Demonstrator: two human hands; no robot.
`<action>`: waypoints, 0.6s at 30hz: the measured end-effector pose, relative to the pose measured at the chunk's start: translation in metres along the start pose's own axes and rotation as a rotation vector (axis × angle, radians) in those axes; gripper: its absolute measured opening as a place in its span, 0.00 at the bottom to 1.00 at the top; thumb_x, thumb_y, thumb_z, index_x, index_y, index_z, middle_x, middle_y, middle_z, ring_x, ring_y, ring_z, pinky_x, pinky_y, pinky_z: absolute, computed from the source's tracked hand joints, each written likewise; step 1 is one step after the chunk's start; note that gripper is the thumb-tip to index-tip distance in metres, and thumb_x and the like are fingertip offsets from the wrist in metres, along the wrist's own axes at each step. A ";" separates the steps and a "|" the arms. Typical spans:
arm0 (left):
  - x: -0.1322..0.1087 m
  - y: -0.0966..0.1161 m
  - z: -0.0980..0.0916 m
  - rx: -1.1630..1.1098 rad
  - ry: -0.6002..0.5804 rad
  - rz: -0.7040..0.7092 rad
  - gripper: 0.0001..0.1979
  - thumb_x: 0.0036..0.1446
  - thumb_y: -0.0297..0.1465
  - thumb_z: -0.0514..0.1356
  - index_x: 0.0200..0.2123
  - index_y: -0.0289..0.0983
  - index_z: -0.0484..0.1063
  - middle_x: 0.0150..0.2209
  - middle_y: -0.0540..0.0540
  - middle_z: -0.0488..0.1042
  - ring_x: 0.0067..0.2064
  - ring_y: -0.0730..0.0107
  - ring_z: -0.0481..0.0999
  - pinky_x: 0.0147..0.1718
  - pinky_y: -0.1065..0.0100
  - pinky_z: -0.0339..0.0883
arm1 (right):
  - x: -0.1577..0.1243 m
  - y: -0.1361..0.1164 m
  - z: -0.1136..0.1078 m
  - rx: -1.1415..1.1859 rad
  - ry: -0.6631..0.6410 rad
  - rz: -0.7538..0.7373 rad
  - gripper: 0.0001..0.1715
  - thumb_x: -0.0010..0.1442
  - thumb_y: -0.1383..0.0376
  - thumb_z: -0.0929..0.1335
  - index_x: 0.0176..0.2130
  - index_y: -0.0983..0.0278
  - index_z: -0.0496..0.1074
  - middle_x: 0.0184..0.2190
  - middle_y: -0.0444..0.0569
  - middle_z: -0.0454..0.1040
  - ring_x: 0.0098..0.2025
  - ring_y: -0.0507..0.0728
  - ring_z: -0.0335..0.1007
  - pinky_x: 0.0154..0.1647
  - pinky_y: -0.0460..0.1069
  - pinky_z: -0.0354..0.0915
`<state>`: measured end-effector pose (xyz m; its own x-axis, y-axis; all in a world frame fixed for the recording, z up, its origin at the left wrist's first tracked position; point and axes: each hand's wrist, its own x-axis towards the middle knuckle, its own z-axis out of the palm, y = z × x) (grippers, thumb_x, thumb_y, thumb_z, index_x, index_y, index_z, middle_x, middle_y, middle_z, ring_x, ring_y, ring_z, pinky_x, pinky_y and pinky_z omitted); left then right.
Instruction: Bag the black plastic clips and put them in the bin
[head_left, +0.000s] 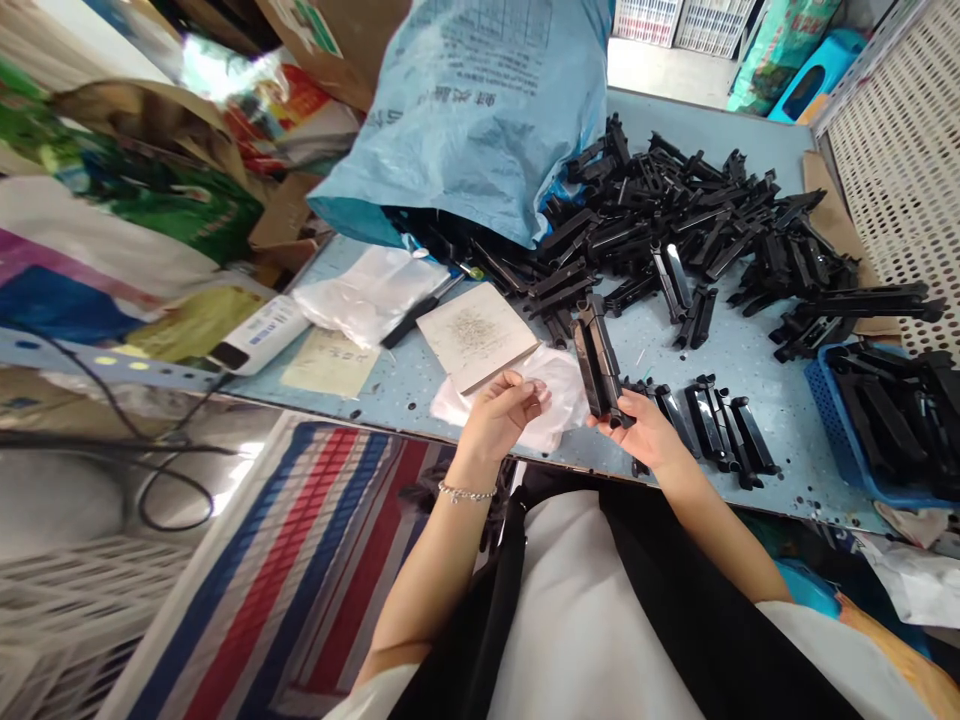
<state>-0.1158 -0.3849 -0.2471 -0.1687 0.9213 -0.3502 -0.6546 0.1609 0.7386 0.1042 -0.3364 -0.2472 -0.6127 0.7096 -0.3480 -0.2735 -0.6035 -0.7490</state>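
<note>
My right hand (637,428) holds a long black plastic part (598,360) by its lower end, tilted up over the table edge; it looks like two bars side by side. My left hand (506,408) is closed in a pinch just left of it; anything between the fingertips is too small to make out. Beneath and behind both hands lies a white plastic bag (559,385). A pale square board (480,330) with tiny bits scattered on it is just beyond my left hand. Several similar black parts (724,425) lie in a row right of my right hand.
A large heap of black parts (675,210) covers the back right, beside a big blue sack (480,110). More fill a blue basket (840,430) at the right. Clear bags (367,290), a paper note (330,362) and a white box-shaped item (262,335) lie left.
</note>
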 end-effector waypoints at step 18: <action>0.034 -0.067 0.073 0.937 -0.207 0.692 0.09 0.63 0.30 0.59 0.39 0.40 0.81 0.47 0.42 0.76 0.49 0.61 0.78 0.50 0.59 0.74 | -0.112 -0.056 -0.035 -0.251 0.198 -0.179 0.40 0.50 0.37 0.70 0.50 0.63 0.75 0.42 0.60 0.81 0.32 0.61 0.77 0.26 0.52 0.68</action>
<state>-0.0237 -0.3386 -0.2668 -0.0956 0.9404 0.3264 0.3391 -0.2775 0.8989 0.2140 -0.3694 -0.1859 -0.4094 0.8674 -0.2828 -0.1579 -0.3726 -0.9144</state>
